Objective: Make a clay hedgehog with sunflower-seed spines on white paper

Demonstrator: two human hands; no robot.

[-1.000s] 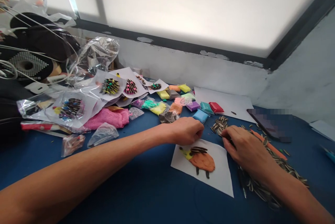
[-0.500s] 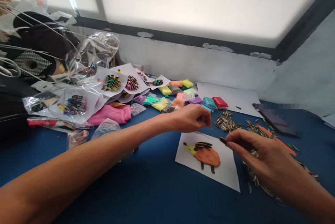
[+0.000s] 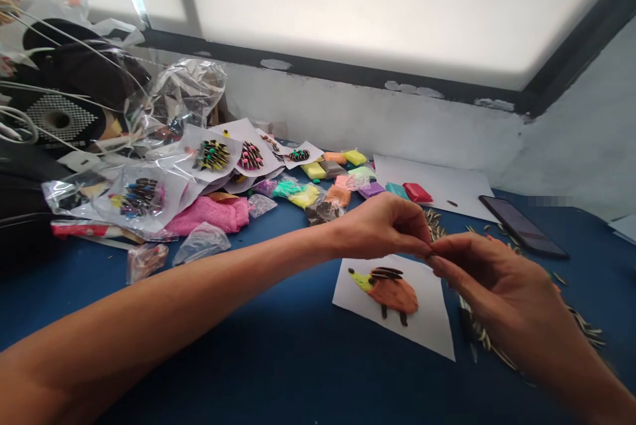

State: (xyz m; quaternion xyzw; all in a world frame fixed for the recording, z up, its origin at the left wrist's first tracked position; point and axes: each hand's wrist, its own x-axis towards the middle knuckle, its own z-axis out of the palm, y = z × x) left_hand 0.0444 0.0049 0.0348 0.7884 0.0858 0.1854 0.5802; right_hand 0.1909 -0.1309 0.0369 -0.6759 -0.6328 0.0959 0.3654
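My left hand [image 3: 385, 226] and my right hand [image 3: 497, 286] meet at their fingertips above the far right corner of a white paper card [image 3: 348, 299]. Both are pinched on one sunflower seed [image 3: 431, 255], mostly covered by the fingers. On the card lies a flat clay hedgehog [image 3: 395, 296] with an orange body, a yellow-green head, a dark nose and eye, and two dark legs. A few striped seeds [image 3: 387, 273] stick into the top of its back. Loose sunflower seeds [image 3: 489, 339] lie beside and partly under my right hand.
Behind my hands are coloured clay packs [image 3: 417, 192], a white sheet [image 3: 447, 187] and a phone [image 3: 521, 226]. To the left lie finished seed pictures [image 3: 214, 157], a pink cloth [image 3: 206, 216] and clear plastic bags [image 3: 191, 87]. A black speaker [image 3: 62, 120] with cables stands at far left.
My left hand has moved right and its fingertips have closed on the seed held by my right hand. The right hand stays nearly in place. The card and hedgehog have not visibly moved.
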